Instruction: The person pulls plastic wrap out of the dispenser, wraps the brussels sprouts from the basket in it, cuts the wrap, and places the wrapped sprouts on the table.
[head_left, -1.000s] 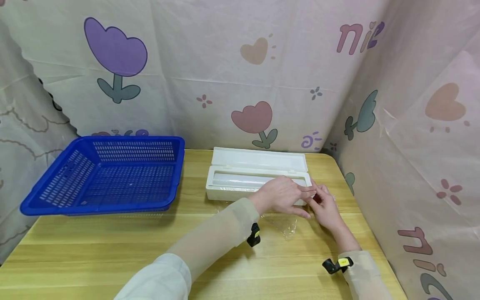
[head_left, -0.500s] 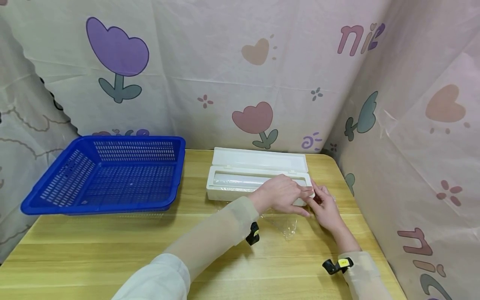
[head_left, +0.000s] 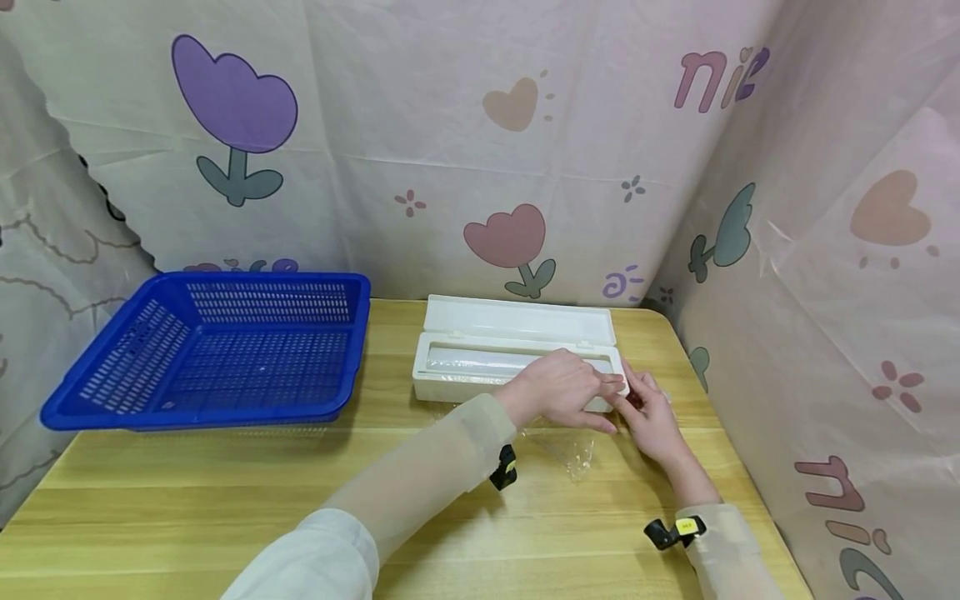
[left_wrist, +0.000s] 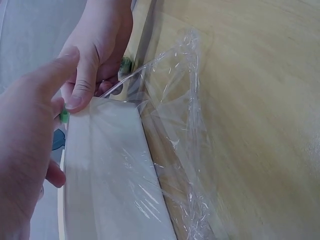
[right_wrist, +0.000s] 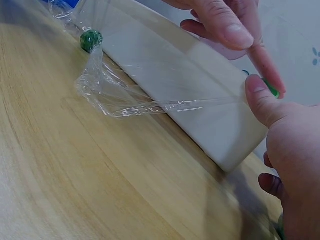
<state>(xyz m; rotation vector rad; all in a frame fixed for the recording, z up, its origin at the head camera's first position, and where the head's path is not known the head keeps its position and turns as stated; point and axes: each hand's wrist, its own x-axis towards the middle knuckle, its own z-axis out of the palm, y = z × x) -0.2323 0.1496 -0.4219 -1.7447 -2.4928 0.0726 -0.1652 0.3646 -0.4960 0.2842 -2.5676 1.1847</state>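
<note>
A white cling film box (head_left: 453, 389) stands on the table with its lid (head_left: 517, 318) raised at the back and a pale film roll (head_left: 465, 361) inside. Clear cling film (right_wrist: 102, 97) hangs loose and crumpled over its front onto the wood. My left hand (head_left: 558, 387) reaches across the box, an extended finger touching its right end beside a small green piece (right_wrist: 271, 89), thumb held away. At that same end my right hand (head_left: 651, 423) grips the box corner, thumb on the front upper edge. Fingers behind the end are partly hidden.
A blue perforated basket (head_left: 352, 350) is at the left of the wooden table (head_left: 225, 508). A printed curtain (head_left: 390, 100) closes off the back and right side. A round green knob (right_wrist: 91, 41) shows by the box's front.
My left fingertips have shifted slightly left along the box's right end. The right hand, box and film look unchanged.
</note>
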